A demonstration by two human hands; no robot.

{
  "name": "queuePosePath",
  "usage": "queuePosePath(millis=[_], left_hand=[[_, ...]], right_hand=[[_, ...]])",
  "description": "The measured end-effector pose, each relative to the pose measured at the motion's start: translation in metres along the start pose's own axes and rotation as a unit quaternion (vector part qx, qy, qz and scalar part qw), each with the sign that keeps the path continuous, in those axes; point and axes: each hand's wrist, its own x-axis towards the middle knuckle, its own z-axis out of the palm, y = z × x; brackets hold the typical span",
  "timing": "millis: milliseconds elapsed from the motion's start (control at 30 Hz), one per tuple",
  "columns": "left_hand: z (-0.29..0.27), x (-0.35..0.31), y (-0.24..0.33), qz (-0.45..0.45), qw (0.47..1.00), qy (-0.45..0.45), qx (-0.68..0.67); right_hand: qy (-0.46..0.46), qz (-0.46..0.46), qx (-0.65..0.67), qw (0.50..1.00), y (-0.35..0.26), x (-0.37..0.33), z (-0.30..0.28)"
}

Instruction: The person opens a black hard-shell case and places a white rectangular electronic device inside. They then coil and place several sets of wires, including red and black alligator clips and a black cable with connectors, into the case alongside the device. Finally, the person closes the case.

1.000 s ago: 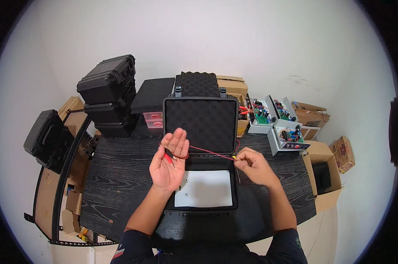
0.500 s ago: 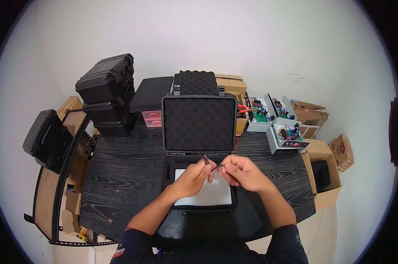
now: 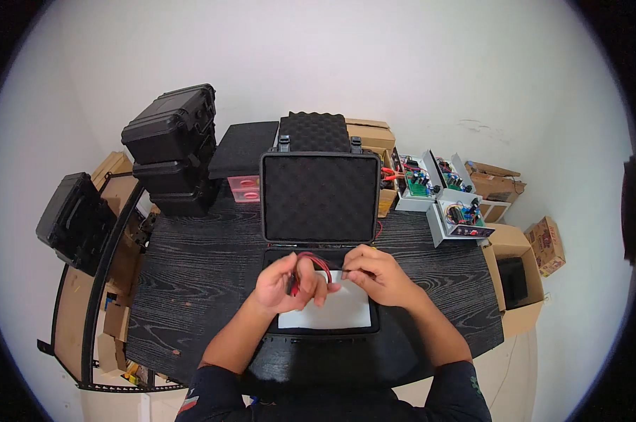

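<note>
Red cable (image 3: 323, 262) loops around the left grip (image 3: 281, 288).

On my left I see stacked black cases (image 3: 169, 133) on the dark table (image 3: 184, 271), beside pink drawers (image 3: 246, 184) topped by a black slab (image 3: 245, 148). To my right stand open white housings (image 3: 439, 231) with green circuit boards (image 3: 418, 188), near an open cardboard box (image 3: 523, 321) and a smaller carton (image 3: 546, 246).

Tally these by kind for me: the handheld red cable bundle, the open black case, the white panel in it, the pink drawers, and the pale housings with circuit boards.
Cable bundle: 1
Open case: 1
White panel: 1
Pink drawers: 2
Housings: 3
Total: 8
</note>
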Motion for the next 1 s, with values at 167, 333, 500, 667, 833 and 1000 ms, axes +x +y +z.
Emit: queuePosePath(millis=[167,333,500,667,833,1000], left_hand=[[-0.006,0.005,-0.001,0.04,0.999,0.016,-0.028],[-0.009,0.001,0.002,-0.029,0.996,0.053,0.073],[-0.004,0.003,0.0,-0.083,0.985,0.017,0.149],[-0.006,0.002,0.002,-0.079,0.988,0.005,0.135],[-0.011,0.001,0.0,-0.066,0.993,0.023,0.09],[-0.013,0.002,-0.001,-0.052,0.994,0.017,0.095]], right_hand=[[-0.029,0.082,0.074,0.993,0.02,0.001,-0.011],[0.032,0.067,-0.045,0.996,-0.008,0.01,-0.009],[0.02,0.024,-0.056,0.998,-0.014,0.015,0.006],[-0.061,0.014,0.02,0.998,0.004,0.011,-0.017],[-0.13,0.054,0.08,0.987,0.008,0.012,-0.061],[-0.124,0.1,0.147,0.976,-0.001,0.011,-0.092]])
